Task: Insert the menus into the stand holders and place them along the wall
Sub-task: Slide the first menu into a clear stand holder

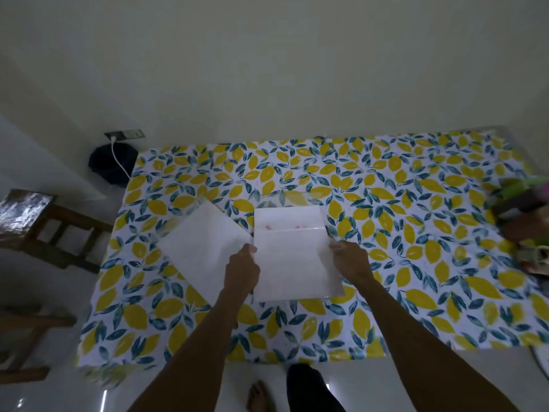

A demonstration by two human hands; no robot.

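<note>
A white menu sheet (292, 263) lies mid-table, its far part inside a clear stand holder (289, 200) whose transparent top edge shows the tablecloth through it. My left hand (242, 270) pinches the sheet's left edge and my right hand (350, 261) pinches its right edge. Faint pink print shows near the sheet's upper part. A second white menu sheet (202, 248) lies tilted just to the left, partly under my left hand, with another clear holder (178, 215) faintly visible around its far corner.
The table (416, 292) wears a lemon-print cloth and abuts a pale wall (267, 84). Colourful clutter (523, 215) sits at the right edge. A wooden chair (50, 230) stands to the left, a dark bin (111, 165) and white cable by the wall socket.
</note>
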